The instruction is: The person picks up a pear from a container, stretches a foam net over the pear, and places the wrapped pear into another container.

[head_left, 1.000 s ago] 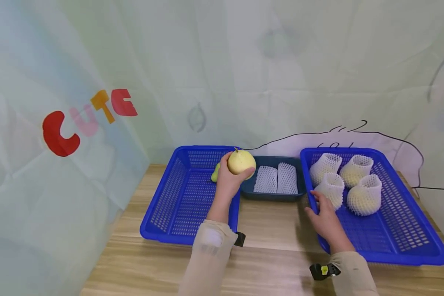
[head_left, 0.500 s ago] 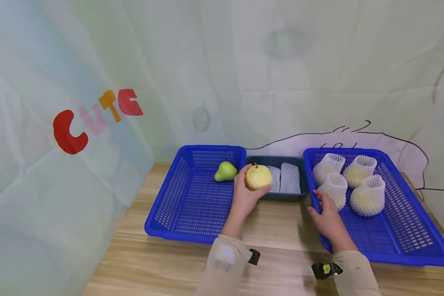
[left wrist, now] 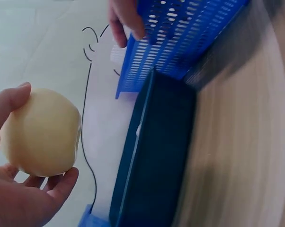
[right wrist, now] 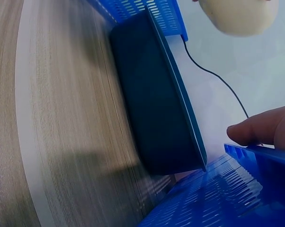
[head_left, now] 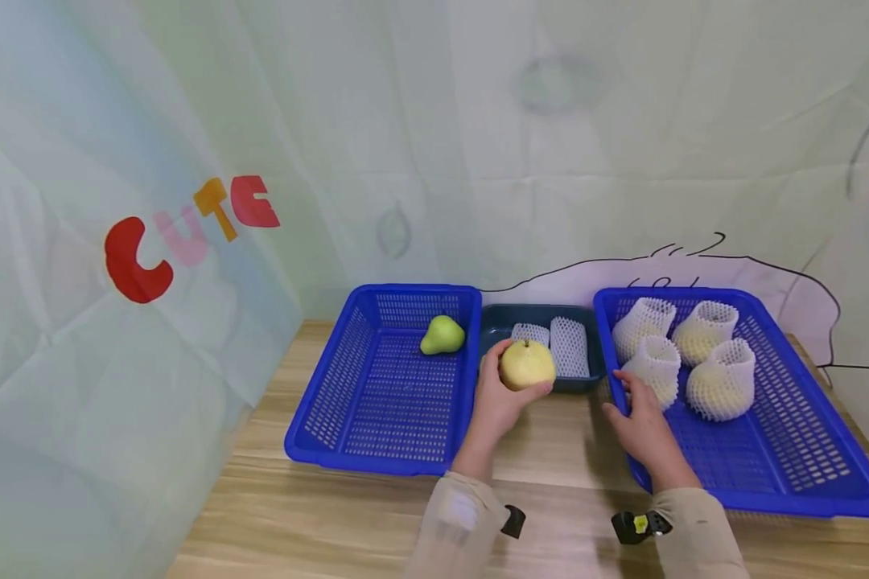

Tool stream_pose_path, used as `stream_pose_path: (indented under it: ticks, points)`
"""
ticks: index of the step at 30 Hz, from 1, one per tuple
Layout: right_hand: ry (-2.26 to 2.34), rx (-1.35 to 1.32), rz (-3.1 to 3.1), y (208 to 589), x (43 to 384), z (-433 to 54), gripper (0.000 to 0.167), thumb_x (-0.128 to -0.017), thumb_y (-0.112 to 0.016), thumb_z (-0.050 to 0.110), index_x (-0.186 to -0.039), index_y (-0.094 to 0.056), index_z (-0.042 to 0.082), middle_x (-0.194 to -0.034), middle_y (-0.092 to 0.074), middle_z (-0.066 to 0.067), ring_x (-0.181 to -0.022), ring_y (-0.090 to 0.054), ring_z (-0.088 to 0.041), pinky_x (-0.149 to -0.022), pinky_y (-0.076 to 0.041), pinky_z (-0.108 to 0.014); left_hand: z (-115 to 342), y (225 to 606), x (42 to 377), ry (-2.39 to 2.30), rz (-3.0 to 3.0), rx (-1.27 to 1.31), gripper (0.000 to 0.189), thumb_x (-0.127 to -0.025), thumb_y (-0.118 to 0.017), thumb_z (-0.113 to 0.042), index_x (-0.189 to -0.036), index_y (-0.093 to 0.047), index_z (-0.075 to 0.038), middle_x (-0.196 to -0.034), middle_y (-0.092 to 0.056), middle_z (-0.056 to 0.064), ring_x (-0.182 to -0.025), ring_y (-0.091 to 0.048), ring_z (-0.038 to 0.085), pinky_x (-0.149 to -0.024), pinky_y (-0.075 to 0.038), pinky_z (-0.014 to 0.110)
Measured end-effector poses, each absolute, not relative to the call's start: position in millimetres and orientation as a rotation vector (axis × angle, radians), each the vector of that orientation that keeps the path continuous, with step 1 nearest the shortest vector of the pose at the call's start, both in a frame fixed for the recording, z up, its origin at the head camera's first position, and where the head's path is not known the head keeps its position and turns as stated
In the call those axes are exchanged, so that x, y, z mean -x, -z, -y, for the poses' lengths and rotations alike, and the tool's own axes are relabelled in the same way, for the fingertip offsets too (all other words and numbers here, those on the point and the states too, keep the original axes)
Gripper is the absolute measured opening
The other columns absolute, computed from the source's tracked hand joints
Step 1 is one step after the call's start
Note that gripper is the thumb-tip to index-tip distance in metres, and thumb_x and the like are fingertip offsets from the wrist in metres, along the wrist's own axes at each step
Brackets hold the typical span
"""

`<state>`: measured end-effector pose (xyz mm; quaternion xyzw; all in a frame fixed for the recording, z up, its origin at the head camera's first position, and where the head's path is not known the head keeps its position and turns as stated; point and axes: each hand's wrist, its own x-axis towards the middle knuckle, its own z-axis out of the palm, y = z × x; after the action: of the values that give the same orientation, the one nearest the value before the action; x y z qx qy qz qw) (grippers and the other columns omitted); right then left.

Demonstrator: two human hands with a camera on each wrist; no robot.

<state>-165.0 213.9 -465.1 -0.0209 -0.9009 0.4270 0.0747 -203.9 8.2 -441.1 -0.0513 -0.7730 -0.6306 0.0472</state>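
Observation:
My left hand (head_left: 502, 394) grips a round, pale yellow pear (head_left: 527, 366) with a short stem, its thumb and fingers spread around the sides. The fruit is held up in front of a dark teal tray (head_left: 496, 318), where two white foam net sleeves (head_left: 569, 347) lie; it partly covers the left sleeve. Over the left rim of the right blue basket (head_left: 811, 508) rests my right hand (head_left: 644, 430), fingers loose and thumb apart. Beside its fingertips, inside that basket, stands a netted pear (head_left: 655, 374). In the right wrist view the thumb (right wrist: 261, 130) shows just above the rim.
At left, another blue basket (head_left: 311, 402) contains one green pear (head_left: 442, 334). Several pears in foam nets, one of them a netted pear (head_left: 721, 382), fill the back of the right basket. A printed cloth (head_left: 434, 161) hangs behind the wooden table (head_left: 558, 450).
My left hand has carried the yellow pear rightward and lower, from beside the left basket to the tray's front, uncovering the green pear. The right hand stays at the basket rim.

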Motion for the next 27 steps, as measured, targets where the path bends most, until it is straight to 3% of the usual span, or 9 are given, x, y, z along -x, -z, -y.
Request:
stream_pose_path:
  ticks: [14,27]
  points:
    - [-1.274,0.067,2.715,464.6,165.9,-213.5,0.052,-0.086,-0.055,0.003,-0.133,-0.033,-0.008,-0.121,-0.037,-0.035,-0.108,-0.04,-0.047,-0.091,-0.032,-0.056,-23.8,483.8,196.9,1.998,2.388,0.136,0.079,-0.06,-0.084,-0.006,-0.129,-0.047,-0.005,-0.129,-0.047,0.012,-0.117,-0.045,0.026,-0.098,-0.036,0.038]
    - [-1.297,0.09,2.741,461.6,164.2,-212.1,0.053,-0.088,-0.054,0.003,-0.134,-0.031,-0.008,-0.123,-0.035,-0.035,-0.109,-0.039,-0.047,-0.092,-0.032,-0.056,-26.5,524.2,192.7,1.938,2.533,0.125,0.079,-0.057,-0.086,-0.004,-0.126,-0.049,-0.009,-0.124,-0.051,0.009,-0.113,-0.048,0.026,-0.095,-0.038,0.04]
